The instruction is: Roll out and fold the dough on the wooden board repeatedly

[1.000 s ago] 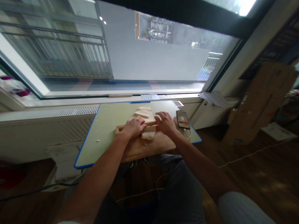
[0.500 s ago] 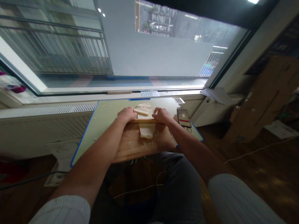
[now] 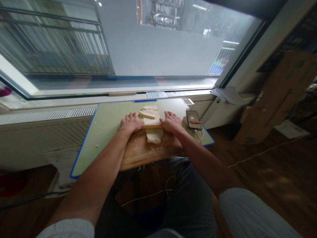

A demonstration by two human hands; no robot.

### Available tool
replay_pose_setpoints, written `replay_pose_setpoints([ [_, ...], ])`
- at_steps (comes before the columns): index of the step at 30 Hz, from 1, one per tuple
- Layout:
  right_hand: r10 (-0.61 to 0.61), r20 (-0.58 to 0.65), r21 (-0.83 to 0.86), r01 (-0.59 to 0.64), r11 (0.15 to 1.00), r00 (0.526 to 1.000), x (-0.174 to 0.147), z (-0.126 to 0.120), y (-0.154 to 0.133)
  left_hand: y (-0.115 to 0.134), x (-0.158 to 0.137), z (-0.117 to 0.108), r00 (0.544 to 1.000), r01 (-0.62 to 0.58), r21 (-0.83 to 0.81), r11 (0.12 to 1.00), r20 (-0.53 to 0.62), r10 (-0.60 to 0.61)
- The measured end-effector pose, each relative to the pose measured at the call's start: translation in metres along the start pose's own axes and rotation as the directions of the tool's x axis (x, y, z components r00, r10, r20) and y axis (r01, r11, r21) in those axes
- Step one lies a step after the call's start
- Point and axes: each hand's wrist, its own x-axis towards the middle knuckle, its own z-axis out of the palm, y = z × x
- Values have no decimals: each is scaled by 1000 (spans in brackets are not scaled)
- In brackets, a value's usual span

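A wooden rolling pin [image 3: 152, 126] lies crosswise over a flat sheet of pale dough [image 3: 155, 136] on a wooden board [image 3: 141, 152]. My left hand [image 3: 131, 122] is closed over the pin's left end, its knuckles facing up and fingers pointing away from me. Over the right end, my right hand [image 3: 171, 122] bears down in the same way, with the thumb near the dough. Beyond the pin the dough's far part is folded over on itself in a thick flap [image 3: 148, 112]. Both ends of the pin are hidden under my hands.
The board rests on a pale green table [image 3: 109, 115] with a blue edge. A phone [image 3: 193, 119] with a cable stands at the table's right side. Behind are a window sill [image 3: 104, 97] and a radiator [image 3: 59, 114]; a cardboard box [image 3: 267, 102] stands to the right.
My fingers have tipped forward and flattened over the rolling pin, which stays at about the same place on the dough. The whole view has shifted slightly.
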Motion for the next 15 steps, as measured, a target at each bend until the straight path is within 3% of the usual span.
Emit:
replay_pose_setpoints([
  [8,-21,-72,-52,17,999,997,-41,-2,-7,-4,-30,8,996,-72,66,995,-44,74],
  [15,-55,-118,-45,50,998,991,-83,2,-9,-7,-75,13,983,-123,58,991,-129,129],
])
